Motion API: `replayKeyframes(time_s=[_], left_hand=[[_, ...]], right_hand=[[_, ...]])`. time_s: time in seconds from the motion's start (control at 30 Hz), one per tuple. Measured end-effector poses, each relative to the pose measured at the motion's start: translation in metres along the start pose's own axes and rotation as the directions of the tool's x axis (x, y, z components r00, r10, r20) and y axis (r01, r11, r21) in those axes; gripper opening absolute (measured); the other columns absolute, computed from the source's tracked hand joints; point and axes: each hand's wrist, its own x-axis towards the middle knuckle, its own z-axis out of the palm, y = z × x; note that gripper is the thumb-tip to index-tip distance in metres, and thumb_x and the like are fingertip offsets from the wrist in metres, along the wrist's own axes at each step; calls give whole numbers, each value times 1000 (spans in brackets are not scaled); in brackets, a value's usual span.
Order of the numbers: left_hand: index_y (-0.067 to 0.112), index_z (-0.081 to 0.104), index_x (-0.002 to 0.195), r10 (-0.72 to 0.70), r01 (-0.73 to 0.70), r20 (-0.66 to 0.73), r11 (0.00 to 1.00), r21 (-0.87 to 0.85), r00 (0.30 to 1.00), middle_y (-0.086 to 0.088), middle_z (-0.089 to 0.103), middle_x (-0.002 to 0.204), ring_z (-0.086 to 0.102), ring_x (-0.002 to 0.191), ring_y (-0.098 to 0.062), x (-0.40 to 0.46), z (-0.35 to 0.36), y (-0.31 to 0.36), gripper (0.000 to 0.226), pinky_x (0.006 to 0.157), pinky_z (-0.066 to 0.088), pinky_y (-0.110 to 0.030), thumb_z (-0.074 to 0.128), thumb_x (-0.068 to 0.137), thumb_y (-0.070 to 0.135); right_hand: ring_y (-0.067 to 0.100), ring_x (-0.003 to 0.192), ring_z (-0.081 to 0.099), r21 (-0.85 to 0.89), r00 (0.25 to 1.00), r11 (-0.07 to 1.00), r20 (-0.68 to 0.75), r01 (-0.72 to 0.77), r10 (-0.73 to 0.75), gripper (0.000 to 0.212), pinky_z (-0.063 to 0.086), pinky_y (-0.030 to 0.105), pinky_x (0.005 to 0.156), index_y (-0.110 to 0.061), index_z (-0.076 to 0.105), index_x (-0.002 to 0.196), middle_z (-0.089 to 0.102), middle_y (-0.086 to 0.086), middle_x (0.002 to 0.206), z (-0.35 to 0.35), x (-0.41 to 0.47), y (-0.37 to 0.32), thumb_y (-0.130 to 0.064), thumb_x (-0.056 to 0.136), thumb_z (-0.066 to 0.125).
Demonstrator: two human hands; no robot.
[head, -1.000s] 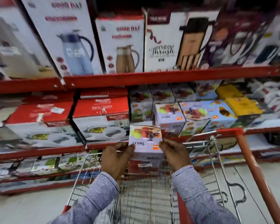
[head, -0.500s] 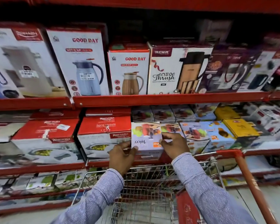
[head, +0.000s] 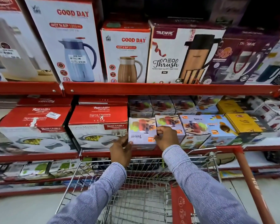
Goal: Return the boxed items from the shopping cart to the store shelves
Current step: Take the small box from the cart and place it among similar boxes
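A small white Juicer box [head: 141, 132] with fruit pictures rests on the front of the middle red shelf [head: 39, 156], upside down, between a red Rishabh casserole box [head: 98, 126] and other juicer boxes [head: 168, 122]. My left hand [head: 120, 151] grips its lower left side. My right hand [head: 166, 137] holds its right edge, thumb on top. Below my arms the wire shopping cart [head: 136, 191] stands against the shelves; its basket shows no boxes in the visible part.
Tall flask boxes [head: 126, 52] fill the upper shelf. More juicer boxes and yellow boxes [head: 242, 122] lie to the right. The cart's red handle bar [head: 252, 183] slants down at right. Lower shelves hold small boxes [head: 36, 168].
Both hands lifted the Juicer box up out of the cart and forward onto the middle shelf, beside the casserole box. The view moved closer to the shelves.
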Motion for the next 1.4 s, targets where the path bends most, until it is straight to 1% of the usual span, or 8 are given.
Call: replayKeyframes(time_s=[0.13,0.27,0.47,0.6,0.73,0.93,1.1,1.4], left_hand=[[13,64,124,11,-11,-8,999,45,1000,-9,72,116,66,99,-15,7,4,-4,36,88,43,-20,66,87,14],[15,68,119,62,-61,-10,994,85,998,-6,76,105,68,84,-12,14,8,-2,33,81,47,-19,67,86,19],[13,70,97,226,-227,37,930,289,973,-10,76,84,69,71,-23,28,9,-1,17,66,48,-24,59,92,25],[13,61,96,303,-370,218,676,638,928,-13,74,82,70,73,-33,34,0,10,16,61,52,-36,52,93,26],[13,64,98,345,-497,362,514,699,866,-10,71,95,67,84,-29,33,-10,35,23,67,50,-37,49,94,29],[14,46,134,447,-721,614,109,684,650,-9,50,139,28,139,-33,66,-13,79,67,111,23,-63,61,79,49],[11,6,152,170,-678,691,-135,723,703,-19,19,159,-6,146,-47,98,7,74,123,104,-6,-79,63,63,74],[19,16,151,-1,-667,691,-262,697,723,-8,34,155,-1,145,-49,108,30,68,121,98,-11,-83,67,57,74]], right_hand=[[30,86,68,-214,997,973,11,83,-82,14,56,36,82,-2,69,86,71,15,89,6,6,-1,-13,83,61],[34,92,62,-410,993,904,55,119,-105,28,52,38,80,-3,62,101,51,16,111,10,10,-8,-27,89,55],[32,98,60,-536,988,830,60,153,-144,36,50,38,77,-2,57,113,51,15,113,16,15,-13,-29,92,47],[31,99,58,-592,978,779,91,205,-188,39,50,37,76,-2,58,112,52,15,113,15,20,-12,-32,90,46],[32,100,57,-615,955,733,140,290,-260,43,49,37,76,-4,62,104,53,16,110,6,25,-8,-39,85,46],[34,132,32,-637,878,605,315,477,-361,89,36,50,106,-11,32,139,36,12,141,-10,57,-2,-56,67,60],[29,149,5,-635,800,486,487,600,-351,121,6,54,119,-14,2,151,3,8,161,-7,80,0,-73,62,60],[26,149,8,-590,762,484,526,646,-376,122,5,47,121,-10,7,150,8,10,161,0,92,10,-70,62,65]])
